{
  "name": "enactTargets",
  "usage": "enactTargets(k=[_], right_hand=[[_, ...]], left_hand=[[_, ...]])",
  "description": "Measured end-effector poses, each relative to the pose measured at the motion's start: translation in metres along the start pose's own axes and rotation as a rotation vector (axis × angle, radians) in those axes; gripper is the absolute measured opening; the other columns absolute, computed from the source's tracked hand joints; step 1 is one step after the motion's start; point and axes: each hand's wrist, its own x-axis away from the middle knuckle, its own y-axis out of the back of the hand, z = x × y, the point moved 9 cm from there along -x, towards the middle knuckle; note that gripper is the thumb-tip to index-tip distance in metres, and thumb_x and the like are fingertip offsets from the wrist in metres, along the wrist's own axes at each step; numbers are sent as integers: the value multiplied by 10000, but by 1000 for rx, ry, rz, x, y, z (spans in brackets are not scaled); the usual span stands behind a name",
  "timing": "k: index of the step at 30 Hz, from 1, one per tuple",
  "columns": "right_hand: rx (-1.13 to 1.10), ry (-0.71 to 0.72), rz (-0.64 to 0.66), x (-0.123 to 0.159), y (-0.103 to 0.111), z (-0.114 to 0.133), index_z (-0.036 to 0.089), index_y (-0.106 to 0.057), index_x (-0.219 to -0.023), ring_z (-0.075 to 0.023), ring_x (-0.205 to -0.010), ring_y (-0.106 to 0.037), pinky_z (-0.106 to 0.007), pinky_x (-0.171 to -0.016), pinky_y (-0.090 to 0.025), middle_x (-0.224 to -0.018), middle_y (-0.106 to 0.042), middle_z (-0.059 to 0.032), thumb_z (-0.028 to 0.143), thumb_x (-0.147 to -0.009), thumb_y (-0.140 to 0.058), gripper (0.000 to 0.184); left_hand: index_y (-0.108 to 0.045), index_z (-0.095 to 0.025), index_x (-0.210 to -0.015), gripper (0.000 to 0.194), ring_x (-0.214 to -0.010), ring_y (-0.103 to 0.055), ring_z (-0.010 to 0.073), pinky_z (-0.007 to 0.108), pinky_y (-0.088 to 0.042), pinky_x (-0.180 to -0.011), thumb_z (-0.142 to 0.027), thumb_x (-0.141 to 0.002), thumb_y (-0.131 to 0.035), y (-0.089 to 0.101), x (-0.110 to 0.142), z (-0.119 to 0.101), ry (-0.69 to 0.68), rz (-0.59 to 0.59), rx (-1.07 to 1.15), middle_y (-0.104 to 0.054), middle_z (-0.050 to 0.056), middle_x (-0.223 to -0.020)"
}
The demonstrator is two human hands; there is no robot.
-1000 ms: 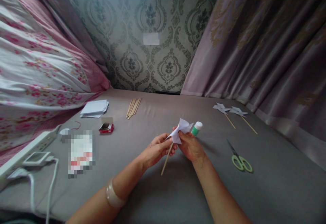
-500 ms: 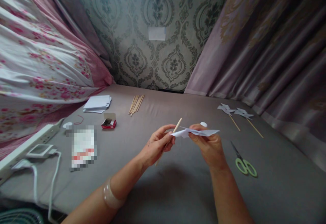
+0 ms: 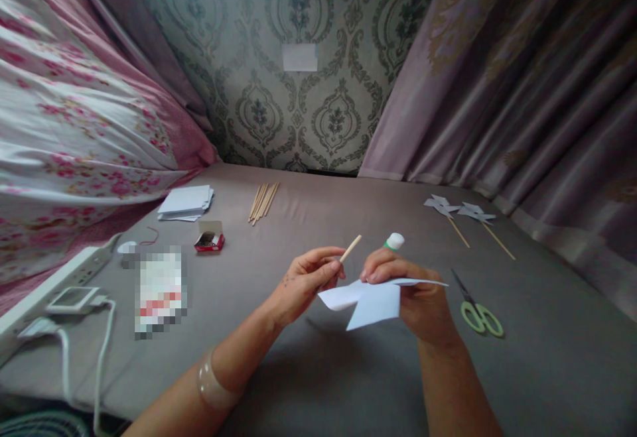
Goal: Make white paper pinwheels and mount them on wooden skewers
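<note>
- A wooden stick [image 3: 351,248] is pinched between the thumb and curled fingers of the left hand [image 3: 316,274]; its tip is left sticking out, its lower part hidden.
- A white paper pinwheel [image 3: 375,308] is gripped in the right hand [image 3: 415,273], with fingers bent over its upper side.
- Pinwheel and stick appear to be being fitted to each other, though no join is seen; whether the left hand is touched by the nearest blade cannot be told.
- Next, the paper's middle would seem to need lining up with the stick's tip, without the blades being creased.
- The pinwheel is seen tilted, its blades spread toward the left hand and downward; its centre is covered.
- Scissors [image 3: 472,311] are laid right of the right hand; just beyond that hand, a white-capped tube [image 3: 395,241] is partly hidden.
- Farther off, two mounted pinwheels [image 3: 441,205] are placed to the right, a stick bundle [image 3: 263,203] beyond the left hand.
</note>
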Motion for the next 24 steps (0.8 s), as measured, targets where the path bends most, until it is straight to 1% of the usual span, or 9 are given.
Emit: enactTargets(k=[4, 7, 9, 12, 15, 17, 20, 22, 24], right_hand=[[53, -5, 31, 0, 2, 1, 240, -691, -866, -173, -780, -613, -318, -687, -504, -824, -650, -47, 189, -818, -641, 86], [105, -2, 14, 2, 7, -1, 229, -678, -856, -170, -771, -601, -316, -684, -499, -822, -637, -45, 195, -818, -640, 63], [139, 14, -20, 2, 9, -1, 227, -668, -846, -164, -765, -596, -311, -685, -492, -820, -634, -38, 173, -811, -644, 69], [199, 50, -105, 3, 13, 0, 231, -656, -851, -161, -764, -599, -313, -695, -484, -813, -638, -24, 124, -797, -644, 120], [312, 104, -189, 4, 14, 6, 237, -653, -859, -167, -771, -613, -331, -729, -482, -805, -653, -17, 104, -786, -647, 152], [380, 149, -219, 5, 12, 13, 242, -659, -861, -174, -771, -624, -351, -758, -483, -804, -669, -18, 104, -780, -650, 160], [417, 216, -231, 6, 8, 23, 254, -664, -886, -186, -769, -634, -369, -757, -495, -803, -687, -22, 93, -774, -642, 197], [428, 248, -224, 6, 5, 28, 260, -661, -911, -193, -772, -636, -373, -740, -502, -805, -693, -26, 80, -768, -640, 231], [442, 268, -214, 6, 3, 31, 262, -656, -925, -195, -774, -635, -377, -736, -504, -808, -695, -27, 72, -763, -642, 251]], left_hand=[[-724, -176, -946, 343, -545, -461, 57, 201, -327, -519, -323, -644, -792, 1, 0, -3, -17, -21, -11, -635, 12, -710], [-728, -172, -927, 328, -536, -465, 56, 200, -333, -500, -327, -645, -791, 2, 0, -2, -9, -31, -8, -629, 13, -715], [-726, -166, -932, 333, -527, -477, 61, 202, -329, -482, -343, -656, -784, 2, 0, 0, 13, -20, -4, -625, 16, -709], [-721, -167, -953, 331, -483, -474, 62, 212, -317, -463, -366, -691, -757, 0, 1, 4, 20, 23, 3, -611, 10, -665], [-722, -171, -969, 338, -475, -463, 62, 224, -335, -485, -378, -703, -747, -1, 1, 3, -31, 61, 0, -599, 5, -636], [-726, -172, -976, 365, -504, -477, 74, 232, -355, -515, -388, -685, -760, -1, 1, 3, -50, 78, -25, -600, 9, -633], [-732, -165, -971, 379, -550, -498, 95, 239, -371, -547, -380, -661, -778, 1, 1, 5, -24, 67, -79, -592, 16, -628], [-732, -154, -965, 371, -567, -498, 100, 239, -374, -563, -374, -669, -773, 3, 2, 6, 0, 60, -119, -584, 20, -624], [-732, -150, -958, 351, -576, -494, 101, 237, -371, -569, -375, -689, -757, 2, 3, 6, 10, 77, -154, -576, 20, -621]])
